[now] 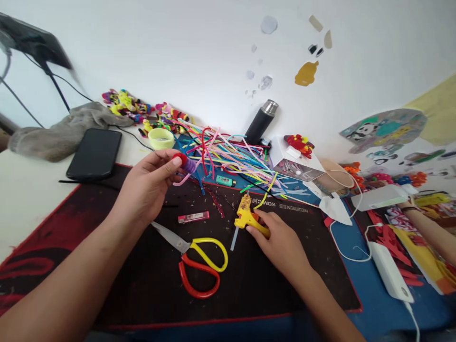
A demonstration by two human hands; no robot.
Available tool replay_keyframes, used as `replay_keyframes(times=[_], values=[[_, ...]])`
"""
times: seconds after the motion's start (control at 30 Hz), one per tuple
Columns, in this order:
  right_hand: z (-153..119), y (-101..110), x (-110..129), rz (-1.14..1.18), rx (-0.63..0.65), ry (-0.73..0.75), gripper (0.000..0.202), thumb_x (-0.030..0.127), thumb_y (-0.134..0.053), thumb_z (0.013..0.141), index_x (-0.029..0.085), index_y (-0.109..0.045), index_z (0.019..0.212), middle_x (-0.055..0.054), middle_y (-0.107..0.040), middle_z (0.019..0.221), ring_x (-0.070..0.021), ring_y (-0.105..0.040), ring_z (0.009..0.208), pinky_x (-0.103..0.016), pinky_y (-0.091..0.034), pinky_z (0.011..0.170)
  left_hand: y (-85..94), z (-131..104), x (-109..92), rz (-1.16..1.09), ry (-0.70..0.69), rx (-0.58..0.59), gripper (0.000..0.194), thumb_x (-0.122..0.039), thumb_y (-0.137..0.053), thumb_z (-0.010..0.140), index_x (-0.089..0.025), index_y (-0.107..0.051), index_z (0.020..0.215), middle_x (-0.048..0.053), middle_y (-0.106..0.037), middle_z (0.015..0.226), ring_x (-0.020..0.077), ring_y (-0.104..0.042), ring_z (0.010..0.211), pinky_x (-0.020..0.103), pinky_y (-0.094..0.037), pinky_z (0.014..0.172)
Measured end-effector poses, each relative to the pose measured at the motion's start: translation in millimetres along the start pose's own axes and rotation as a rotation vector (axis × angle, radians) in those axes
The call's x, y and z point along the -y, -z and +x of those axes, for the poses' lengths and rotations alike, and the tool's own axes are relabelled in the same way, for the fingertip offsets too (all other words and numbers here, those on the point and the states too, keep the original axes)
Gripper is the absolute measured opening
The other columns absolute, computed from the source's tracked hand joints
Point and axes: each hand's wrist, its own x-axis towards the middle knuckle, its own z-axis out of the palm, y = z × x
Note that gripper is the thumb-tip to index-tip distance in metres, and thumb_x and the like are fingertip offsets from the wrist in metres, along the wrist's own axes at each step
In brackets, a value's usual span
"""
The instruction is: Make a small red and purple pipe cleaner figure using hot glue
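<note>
My left hand is closed, pinching a small coiled pipe-cleaner piece, red at the top and purple below, with a pink stem trailing from it. Fingers of my right hand wrap round the handle of a yellow hot glue gun, which lies on or just above the dark mat. A translucent glue stick pokes out of the gun's back end. Between my arms rest scissors with one red and one yellow handle. Beyond them is a pink lighter.
Many coloured pipe cleaners are heaped at the back, near a black thermos and a white box. A phone lies left. White power strips and cords, and another person's arm, are at right.
</note>
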Motion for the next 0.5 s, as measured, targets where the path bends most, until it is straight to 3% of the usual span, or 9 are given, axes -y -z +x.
replay_keyframes(times=[0.17,0.27,0.5], values=[[2,12,-3,-0.012,-0.094,0.099,0.031,0.039,-0.061,0.110,0.023,-0.081,0.129,-0.012,-0.083,0.120,-0.0312,-0.079,0.106,-0.041,-0.058,0.088,2.8,3,-11,-0.049,-0.062,-0.052,0.033,-0.026,-0.108,0.067,-0.021,-0.085,0.089,0.000,-0.080,0.091,0.0137,-0.067,0.080,0.023,-0.055,0.067],[12,11,5,-0.098,-0.074,0.170,0.025,0.032,-0.061,0.111,0.022,-0.084,0.114,-0.012,-0.083,0.111,-0.0322,-0.077,0.105,-0.042,-0.055,0.087,-0.7,2,-14,-0.080,-0.055,-0.063,0.037,-0.026,-0.111,0.062,-0.019,-0.084,0.087,0.001,-0.079,0.085,0.0132,-0.067,0.075,0.021,-0.055,0.063],[51,-17,60,0.021,0.076,0.386,0.019,0.033,-0.065,0.113,0.024,-0.082,0.116,-0.007,-0.084,0.111,-0.0275,-0.077,0.107,-0.039,-0.053,0.096,-2.9,0,-12,-0.057,-0.026,-0.038,0.028,-0.026,-0.106,0.069,-0.022,-0.084,0.086,0.001,-0.079,0.087,0.0137,-0.067,0.074,0.022,-0.056,0.061]])
